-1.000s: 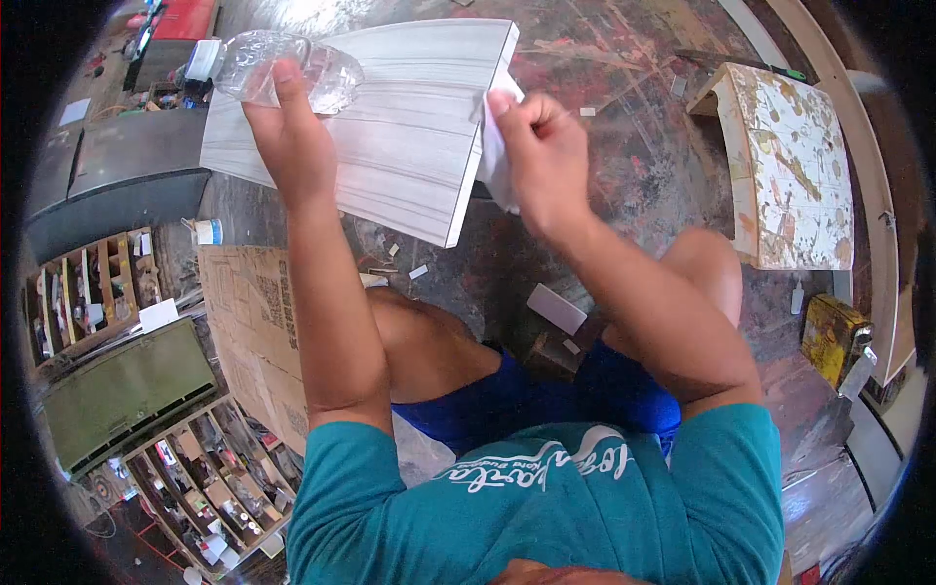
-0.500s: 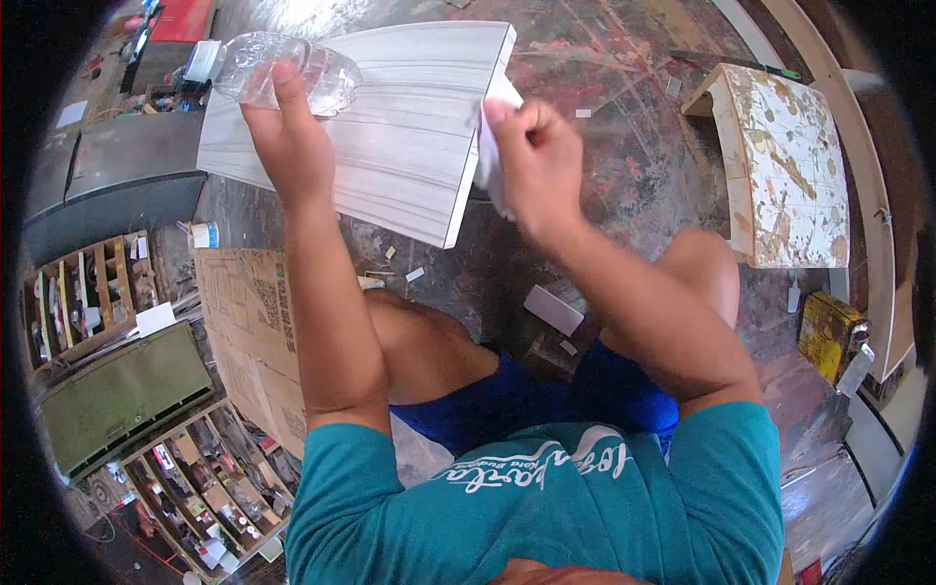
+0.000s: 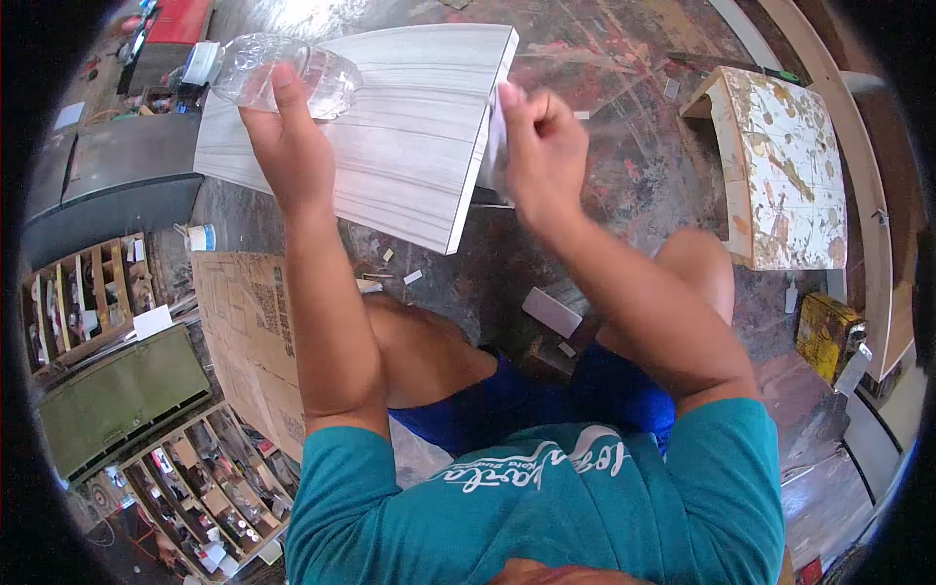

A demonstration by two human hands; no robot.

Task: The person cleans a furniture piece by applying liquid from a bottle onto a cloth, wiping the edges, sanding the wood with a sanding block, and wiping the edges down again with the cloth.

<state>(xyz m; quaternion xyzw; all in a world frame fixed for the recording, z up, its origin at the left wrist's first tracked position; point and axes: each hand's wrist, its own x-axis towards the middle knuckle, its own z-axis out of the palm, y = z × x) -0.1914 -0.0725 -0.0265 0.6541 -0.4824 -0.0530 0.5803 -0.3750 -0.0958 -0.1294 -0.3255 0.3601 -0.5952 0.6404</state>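
Observation:
My left hand is wrapped round a clear plastic bottle with a white cap, lying on its side against a pale wood-grain board. The board is tilted in front of me, with its narrow edge towards my right. At that edge, my right hand pinches a white cloth, pressing it along the board's side. Part of the cloth is hidden behind the fingers and slightly blurred.
On the right stand a paint-spattered white stool and a yellow tin. To the left lie a cardboard sheet, a green case and a wooden divided tray. A pale offcut rests on the floor near my legs.
My right hand has shifted slightly up along the board's edge with the cloth. The board has tipped a little, while my left hand keeps its hold on the bottle.

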